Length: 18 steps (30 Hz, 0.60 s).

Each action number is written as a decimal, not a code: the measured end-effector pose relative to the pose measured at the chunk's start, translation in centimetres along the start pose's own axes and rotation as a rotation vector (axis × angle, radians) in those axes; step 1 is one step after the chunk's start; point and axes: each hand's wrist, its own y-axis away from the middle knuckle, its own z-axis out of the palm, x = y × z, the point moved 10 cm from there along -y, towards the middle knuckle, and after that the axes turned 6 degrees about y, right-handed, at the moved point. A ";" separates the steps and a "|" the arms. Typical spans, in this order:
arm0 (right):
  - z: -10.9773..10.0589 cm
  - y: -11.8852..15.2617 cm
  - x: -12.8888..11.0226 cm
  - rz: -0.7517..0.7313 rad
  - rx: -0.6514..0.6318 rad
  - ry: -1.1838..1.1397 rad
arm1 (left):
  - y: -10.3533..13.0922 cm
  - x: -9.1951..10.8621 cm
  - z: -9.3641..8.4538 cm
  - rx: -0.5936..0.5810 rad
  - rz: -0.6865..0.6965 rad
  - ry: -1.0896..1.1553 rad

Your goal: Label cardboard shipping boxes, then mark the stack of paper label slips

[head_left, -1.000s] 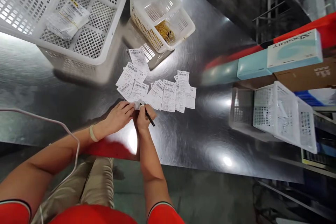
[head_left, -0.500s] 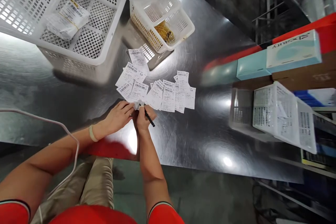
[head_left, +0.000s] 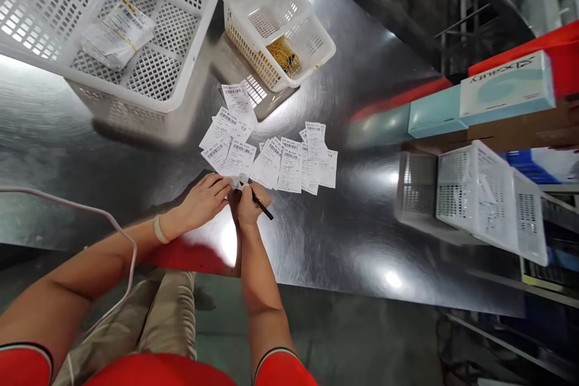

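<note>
My right hand [head_left: 251, 205] is closed around a black pen [head_left: 263, 204], its tip on the lower edge of a printed paper slip [head_left: 239, 158]. Just to the left, my left hand [head_left: 207, 200] lies flat with fingers spread a little, fingertips at the same slip's lower left edge. More white slips with barcodes lie overlapped above and to the right, among them a group at the right [head_left: 290, 166] and a single slip at the top [head_left: 237, 99].
A large white basket [head_left: 187, 60] with bundled papers [head_left: 118, 33] stands at the upper left. Beside it, a smaller basket [head_left: 253, 42] holds yellow rubber bands [head_left: 284, 55]. Boxes [head_left: 506, 87] and another white basket [head_left: 493, 199] are at the right. A cable [head_left: 97, 211] crosses the left side.
The pen's back end has swung slightly to the right, and my right hand has shifted a little the same way. My left hand stays in place.
</note>
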 end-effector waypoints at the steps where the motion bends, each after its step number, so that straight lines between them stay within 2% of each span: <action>1: 0.0 0.0 0.2 0.014 0.010 0.003 | 0.0 0.0 0.0 0.000 0.001 0.006; 8: -1.6 0.3 0.2 0.007 0.098 -0.044 | 0.1 0.3 -0.2 0.032 0.026 0.022; 11: -1.9 0.3 -1.5 -0.130 0.094 -0.057 | 0.2 -0.1 -0.8 0.072 0.034 0.006; 13: -1.1 0.5 -3.1 -0.276 0.036 -0.025 | 0.2 -1.2 -1.8 0.150 -0.029 -0.016; 15: 0.4 0.7 -4.1 -0.385 -0.083 0.037 | 0.1 -2.9 -2.7 0.209 -0.132 -0.023; 18: 1.7 0.6 -3.0 -0.361 -0.214 0.164 | -0.2 -4.5 -2.5 0.169 -0.203 0.012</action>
